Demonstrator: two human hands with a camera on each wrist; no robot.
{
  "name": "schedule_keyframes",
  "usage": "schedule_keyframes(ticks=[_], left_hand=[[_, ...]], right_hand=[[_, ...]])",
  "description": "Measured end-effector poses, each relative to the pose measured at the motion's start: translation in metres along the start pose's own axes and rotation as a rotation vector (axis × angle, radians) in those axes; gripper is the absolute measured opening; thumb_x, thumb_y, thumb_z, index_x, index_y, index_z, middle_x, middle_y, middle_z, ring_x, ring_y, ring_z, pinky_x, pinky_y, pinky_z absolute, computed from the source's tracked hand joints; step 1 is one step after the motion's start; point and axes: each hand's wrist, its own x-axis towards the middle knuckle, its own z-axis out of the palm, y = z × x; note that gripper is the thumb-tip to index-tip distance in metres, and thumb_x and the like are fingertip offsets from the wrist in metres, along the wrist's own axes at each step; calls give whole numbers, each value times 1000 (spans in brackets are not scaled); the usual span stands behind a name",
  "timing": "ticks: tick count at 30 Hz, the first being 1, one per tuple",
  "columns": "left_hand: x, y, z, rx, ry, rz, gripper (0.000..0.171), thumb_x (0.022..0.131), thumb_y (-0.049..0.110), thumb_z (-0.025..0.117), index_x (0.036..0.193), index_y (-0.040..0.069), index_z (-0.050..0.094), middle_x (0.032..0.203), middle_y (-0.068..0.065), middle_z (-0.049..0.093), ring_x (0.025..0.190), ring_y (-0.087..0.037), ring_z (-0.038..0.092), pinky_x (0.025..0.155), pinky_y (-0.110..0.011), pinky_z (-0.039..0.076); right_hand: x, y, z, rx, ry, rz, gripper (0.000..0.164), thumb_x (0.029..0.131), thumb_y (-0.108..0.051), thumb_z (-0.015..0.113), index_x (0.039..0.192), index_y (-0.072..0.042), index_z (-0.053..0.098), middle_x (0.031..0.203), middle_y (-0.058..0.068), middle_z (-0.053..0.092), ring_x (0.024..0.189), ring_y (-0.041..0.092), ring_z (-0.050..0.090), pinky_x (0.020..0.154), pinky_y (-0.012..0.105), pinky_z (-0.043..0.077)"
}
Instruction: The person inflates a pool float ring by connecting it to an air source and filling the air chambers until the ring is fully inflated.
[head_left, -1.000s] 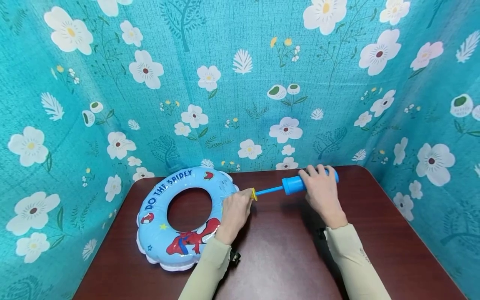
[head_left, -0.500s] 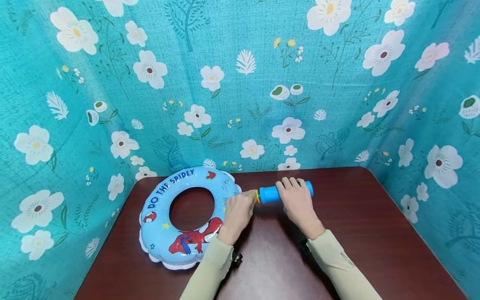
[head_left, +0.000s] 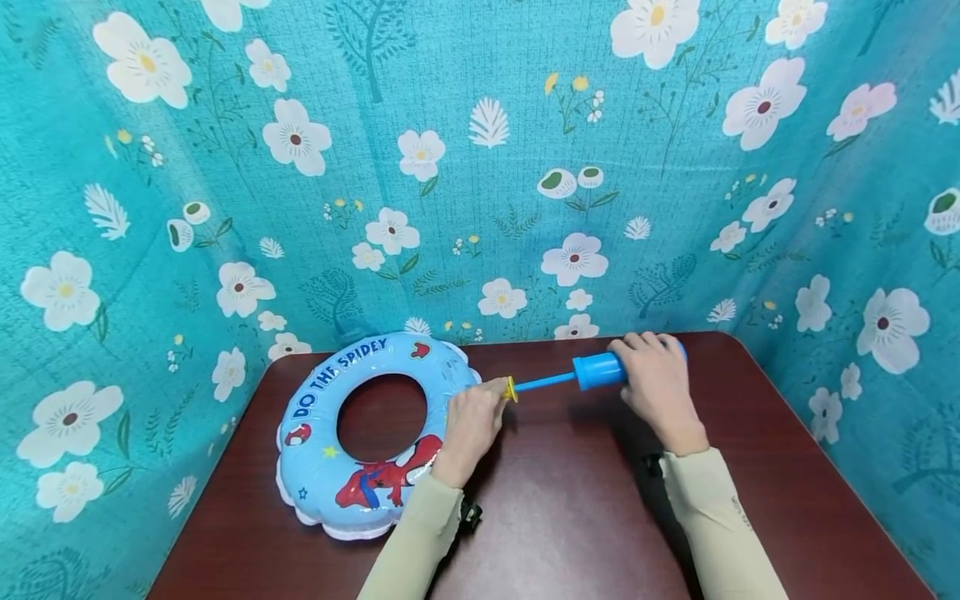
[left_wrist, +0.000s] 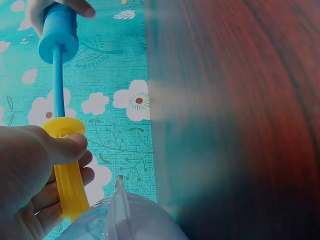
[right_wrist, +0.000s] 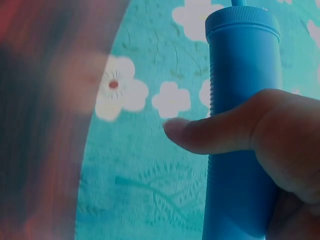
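A hand pump has a blue barrel (head_left: 597,371), a thin blue rod (head_left: 546,382) and a yellow end piece (left_wrist: 70,175). My right hand (head_left: 660,387) wraps round the barrel, its thumb across the side in the right wrist view. The yellow piece is gripped by my left hand (head_left: 472,425), thumb over it just below its flange. Between the two hands the rod is drawn well out of the barrel. Beside my left hand lies a light blue inflated swim ring (head_left: 307,467) with printed red figures. Where the yellow piece meets the ring is hidden by that hand in the head view.
The dark red-brown table (head_left: 555,517) carries the ring on its left half. A teal floral curtain (head_left: 450,208) hangs behind the table and along both sides. Small black wrist mounts sit under both sleeves.
My right hand slid the barrel left until it met the yellow piece, then drew it back right, exposing the rod again. My left hand and the swim ring stay nearly in place.
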Motion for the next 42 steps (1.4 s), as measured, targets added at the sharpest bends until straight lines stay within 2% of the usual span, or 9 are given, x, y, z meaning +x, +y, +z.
schedule_keyframes(ticks=[4,11,15,20,25,32,38,42], left_hand=[[0,-1,0,-3,7,-4,5,101,16,75,96,17,74,88,3,78,73,-19,73,58,-34,56],[-1,0,-1,-12,-4,-11,7,101,17,76,95,17,73,89,3,78,73,-19,73,59,-33,58],[-1,0,-1,-11,-8,-10,10,101,16,76,93,17,71,86,4,76,70,-17,71,57,-32,56],[-1,1,0,3,21,5,17,100,14,77,87,18,67,79,6,72,65,-17,68,52,-30,50],[-2,2,1,10,55,16,23,99,12,77,83,19,62,74,7,67,62,-17,65,49,-30,46],[-3,3,0,26,59,10,22,97,12,78,84,19,63,76,8,68,64,-18,67,50,-33,48],[-4,5,-1,2,32,22,19,101,13,75,85,17,66,78,6,69,66,-18,67,51,-32,48],[-4,5,-2,-15,30,34,15,101,11,75,89,17,67,81,5,71,69,-15,67,55,-33,52]], right_hand=[[-2,11,-7,-14,34,36,54,61,3,90,112,-5,75,107,19,75,104,42,62,99,63,45],[-5,20,-12,-15,16,84,62,57,0,94,115,-5,74,112,21,75,106,43,60,102,65,43],[-6,20,-13,-22,-2,103,64,57,-1,95,117,-5,74,114,21,74,108,44,59,104,66,41],[-5,13,-9,-41,-14,106,67,56,-3,97,119,-5,74,115,21,73,110,45,58,105,68,39],[-2,-1,0,-61,13,72,62,58,-1,96,116,-6,73,112,20,73,109,44,58,104,67,40],[3,-36,13,-107,10,-25,44,71,1,86,112,-7,72,109,18,70,106,43,60,98,65,44],[1,-67,26,-142,-25,-79,47,75,-4,87,118,-7,70,109,17,69,103,42,61,94,63,46],[-1,-82,34,-144,-39,-104,47,78,-7,87,122,-8,69,110,16,69,102,40,61,93,62,48]])
